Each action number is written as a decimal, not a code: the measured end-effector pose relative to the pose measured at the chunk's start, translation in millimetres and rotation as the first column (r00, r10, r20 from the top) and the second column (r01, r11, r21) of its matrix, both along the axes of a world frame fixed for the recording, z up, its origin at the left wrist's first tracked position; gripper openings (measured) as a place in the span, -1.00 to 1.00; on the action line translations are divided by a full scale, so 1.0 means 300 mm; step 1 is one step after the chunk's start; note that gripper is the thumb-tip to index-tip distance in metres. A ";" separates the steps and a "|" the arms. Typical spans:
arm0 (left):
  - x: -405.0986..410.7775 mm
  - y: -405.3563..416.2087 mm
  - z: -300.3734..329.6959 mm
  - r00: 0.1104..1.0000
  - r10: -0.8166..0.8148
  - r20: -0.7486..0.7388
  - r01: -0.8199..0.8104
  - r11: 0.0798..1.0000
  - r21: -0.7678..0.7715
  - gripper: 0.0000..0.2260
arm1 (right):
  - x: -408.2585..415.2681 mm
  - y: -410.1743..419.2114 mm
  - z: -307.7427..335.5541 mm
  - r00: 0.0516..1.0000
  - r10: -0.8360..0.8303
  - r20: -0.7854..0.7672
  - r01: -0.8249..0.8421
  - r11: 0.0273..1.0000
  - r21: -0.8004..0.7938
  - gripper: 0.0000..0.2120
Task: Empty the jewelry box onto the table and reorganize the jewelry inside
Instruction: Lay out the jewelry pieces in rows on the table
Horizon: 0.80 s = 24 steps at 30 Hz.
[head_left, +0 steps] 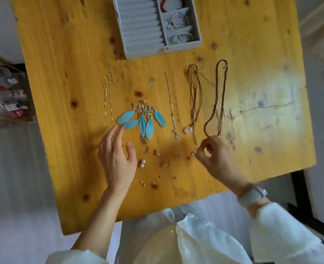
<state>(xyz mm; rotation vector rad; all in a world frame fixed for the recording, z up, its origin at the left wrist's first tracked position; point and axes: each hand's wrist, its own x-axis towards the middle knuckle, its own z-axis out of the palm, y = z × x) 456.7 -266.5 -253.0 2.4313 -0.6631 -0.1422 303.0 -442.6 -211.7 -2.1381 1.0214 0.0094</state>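
A grey jewelry box (158, 25) sits open at the far edge of a wooden table (62, 73), bracelets in its right compartments. Necklaces and blue feather earrings (142, 119) lie spread nearer. The left hand (117, 159) hovers spread open; the right hand (212, 155) pinches a small earring (193, 153).
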 end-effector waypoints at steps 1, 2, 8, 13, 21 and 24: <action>-0.045 0.036 -0.010 1.000 0.014 0.001 -0.014 1.000 0.020 -0.67 | -0.055 0.036 -0.015 0.999 0.020 0.030 -0.021 1.000 0.016 -0.91; -0.088 0.068 -0.019 1.000 0.030 0.005 -0.030 0.998 0.049 -0.67 | -0.103 0.067 -0.033 0.999 0.031 0.045 -0.032 0.999 0.022 -0.89; -0.275 0.162 -0.065 0.982 0.187 -0.007 -0.175 0.927 0.333 -0.56 | -0.230 0.167 -0.158 0.996 0.086 0.000 -0.084 0.969 -0.232 -0.79; -0.302 0.174 -0.111 0.979 0.200 0.028 -0.196 0.914 0.356 -0.55 | -0.249 0.177 -0.234 1.000 0.028 0.000 -0.026 0.945 -0.325 -0.80; -0.317 0.174 -0.133 0.975 0.217 0.056 -0.223 0.915 0.336 -0.55 | -0.280 0.194 -0.240 0.996 0.025 0.089 -0.002 0.970 -0.244 -0.76; -0.317 0.171 -0.133 0.973 0.224 0.060 -0.231 0.915 0.331 -0.54 | -0.287 0.191 -0.231 0.996 0.037 0.081 -0.018 0.975 -0.220 -0.73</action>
